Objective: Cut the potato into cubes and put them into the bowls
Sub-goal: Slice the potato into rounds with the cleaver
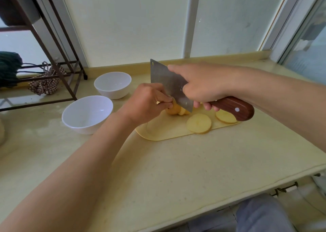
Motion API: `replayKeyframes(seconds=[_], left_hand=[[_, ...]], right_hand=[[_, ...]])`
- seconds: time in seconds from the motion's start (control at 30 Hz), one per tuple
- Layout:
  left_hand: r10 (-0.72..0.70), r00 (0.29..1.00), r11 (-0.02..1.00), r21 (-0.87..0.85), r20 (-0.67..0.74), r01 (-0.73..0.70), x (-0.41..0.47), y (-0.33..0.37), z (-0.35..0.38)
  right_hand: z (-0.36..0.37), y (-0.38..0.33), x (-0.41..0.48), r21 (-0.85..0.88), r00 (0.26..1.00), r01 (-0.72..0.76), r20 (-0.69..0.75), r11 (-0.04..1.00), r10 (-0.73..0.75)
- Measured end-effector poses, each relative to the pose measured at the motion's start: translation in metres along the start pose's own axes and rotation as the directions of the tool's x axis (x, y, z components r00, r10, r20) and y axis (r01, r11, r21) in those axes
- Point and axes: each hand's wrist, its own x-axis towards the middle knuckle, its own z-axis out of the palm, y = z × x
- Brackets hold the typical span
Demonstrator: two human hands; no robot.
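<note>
On the pale yellow cutting board (164,131) my left hand (148,103) grips the uncut part of the potato (173,110) with curled fingers. My right hand (199,87) holds a cleaver (169,83) by its brown wooden handle (234,108), index finger stretched along the blade's spine. The blade's lower edge is in the potato, right beside my left fingers. Two round potato slices lie flat on the board: one (199,123) at the front, another (225,116) partly under the handle. Two empty white bowls stand left of the board, a near bowl (87,113) and a far bowl (112,84).
The beige countertop (176,170) runs to a front edge at the lower right. A dark metal rack (58,67) stands at the back left with a patterned cloth bag (45,83) beneath it. Window panes back the counter.
</note>
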Motion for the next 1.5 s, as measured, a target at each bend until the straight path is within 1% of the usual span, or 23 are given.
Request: replayKeyframes(seconds=[0.43, 0.67, 0.87, 1.03, 1.13, 1.33, 1.5], left_hand=[[-0.036, 0.999, 0.999, 0.009, -0.023, 0.036, -0.003, -0.004, -0.002], [-0.076, 0.996, 0.997, -0.024, -0.039, 0.075, -0.006, -0.007, -0.001], [-0.122, 0.99, 0.991, -0.061, -0.071, 0.118, -0.009, -0.008, -0.002], [-0.113, 0.992, 0.993, -0.038, -0.063, 0.11, -0.01, -0.008, 0.001], [-0.097, 0.994, 0.995, -0.044, -0.056, 0.094, -0.008, -0.006, 0.003], [-0.115, 0.992, 0.993, -0.045, -0.049, 0.113, -0.014, -0.011, 0.0], [-0.104, 0.993, 0.994, -0.044, -0.06, 0.102, -0.013, -0.009, 0.006]], right_hand=[[0.018, 0.0, 0.01, 0.026, 1.0, 0.013, -0.02, 1.0, -0.012], [0.022, -0.004, 0.011, 0.046, 1.0, 0.011, -0.013, 0.999, -0.011], [0.035, -0.007, 0.017, 0.064, 1.0, -0.022, 0.004, 0.998, 0.021], [0.051, -0.003, 0.012, 0.156, 0.998, -0.049, -0.018, 0.987, 0.052], [0.052, 0.001, 0.009, 0.199, 0.997, -0.07, -0.028, 0.977, 0.077], [0.043, 0.005, 0.013, 0.246, 0.997, -0.065, -0.012, 0.967, 0.07], [0.024, 0.012, 0.006, 0.244, 0.998, -0.053, -0.016, 0.968, 0.058]])
